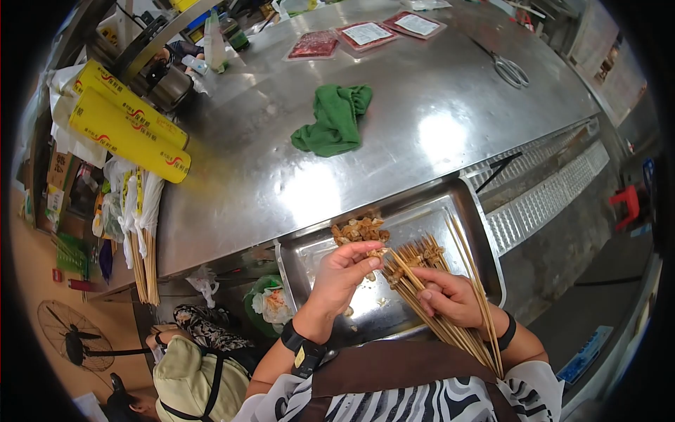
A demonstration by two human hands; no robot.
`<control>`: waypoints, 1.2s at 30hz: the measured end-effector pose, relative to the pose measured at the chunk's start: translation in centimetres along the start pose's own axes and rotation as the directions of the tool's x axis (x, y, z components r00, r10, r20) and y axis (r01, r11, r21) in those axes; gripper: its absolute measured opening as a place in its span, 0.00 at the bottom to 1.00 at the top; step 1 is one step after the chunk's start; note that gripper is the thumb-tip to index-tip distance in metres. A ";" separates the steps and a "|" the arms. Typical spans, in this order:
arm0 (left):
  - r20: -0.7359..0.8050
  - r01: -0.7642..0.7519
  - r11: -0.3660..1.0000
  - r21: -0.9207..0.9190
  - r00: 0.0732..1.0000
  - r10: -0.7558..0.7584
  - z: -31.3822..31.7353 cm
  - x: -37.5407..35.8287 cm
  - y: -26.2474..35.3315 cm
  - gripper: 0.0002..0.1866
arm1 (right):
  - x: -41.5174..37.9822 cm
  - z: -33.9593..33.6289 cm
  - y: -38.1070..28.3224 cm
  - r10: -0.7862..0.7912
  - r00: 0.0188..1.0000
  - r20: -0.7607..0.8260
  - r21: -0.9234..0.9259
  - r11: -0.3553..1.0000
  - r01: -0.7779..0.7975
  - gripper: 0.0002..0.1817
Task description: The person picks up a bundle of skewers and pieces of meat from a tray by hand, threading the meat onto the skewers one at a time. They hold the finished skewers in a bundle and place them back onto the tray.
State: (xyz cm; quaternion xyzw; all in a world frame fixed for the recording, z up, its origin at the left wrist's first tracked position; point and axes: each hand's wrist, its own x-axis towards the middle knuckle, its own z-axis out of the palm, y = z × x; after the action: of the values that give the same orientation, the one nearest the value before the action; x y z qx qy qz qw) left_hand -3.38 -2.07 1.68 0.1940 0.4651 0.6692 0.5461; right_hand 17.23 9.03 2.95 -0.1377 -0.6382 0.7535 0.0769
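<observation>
Pinching small piece (377, 254) in left hand (341, 276) near skewer (406, 269) gripped by right hand (453, 299), apparently threading; needing steady alignment. Loose pieces (358, 230) in tray (498, 271) beyond left hand; loaded skewers (424, 253) beyond right.

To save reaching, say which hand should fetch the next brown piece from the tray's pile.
Probably left. The left hand is close to the brown pile, though it pinches a small piece; the right hand is farther off, holding a stick.
</observation>
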 end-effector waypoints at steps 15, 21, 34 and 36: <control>0.058 0.085 0.944 -0.318 0.996 -0.070 0.5 0.0 -0.4 0.14 | 0.0 -0.2 0.3 -0.027 0.999 -0.017 -0.030 0.999 0.027 0.24; 0.033 0.090 0.903 -0.419 0.996 -0.084 0.5 0.1 -1.0 0.12 | 0.0 -0.1 0.1 -0.024 1.000 -0.004 0.029 0.999 0.024 0.23; -0.053 0.097 0.893 -0.439 0.990 -0.133 0.9 0.2 -0.9 0.09 | -0.1 0.1 -0.1 -0.014 0.999 -0.037 0.041 0.999 0.016 0.23; -0.081 0.081 0.913 -0.400 0.989 -0.123 1.0 0.4 -0.9 0.09 | -0.1 0.1 0.0 -0.009 0.999 -0.037 0.037 0.999 0.011 0.23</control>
State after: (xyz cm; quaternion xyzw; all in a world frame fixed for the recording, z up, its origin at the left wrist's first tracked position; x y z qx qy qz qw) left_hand -2.22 -1.35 1.38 0.0200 0.3578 0.7291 0.5831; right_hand 17.35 8.94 2.97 -0.1471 -0.6234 0.7621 0.0951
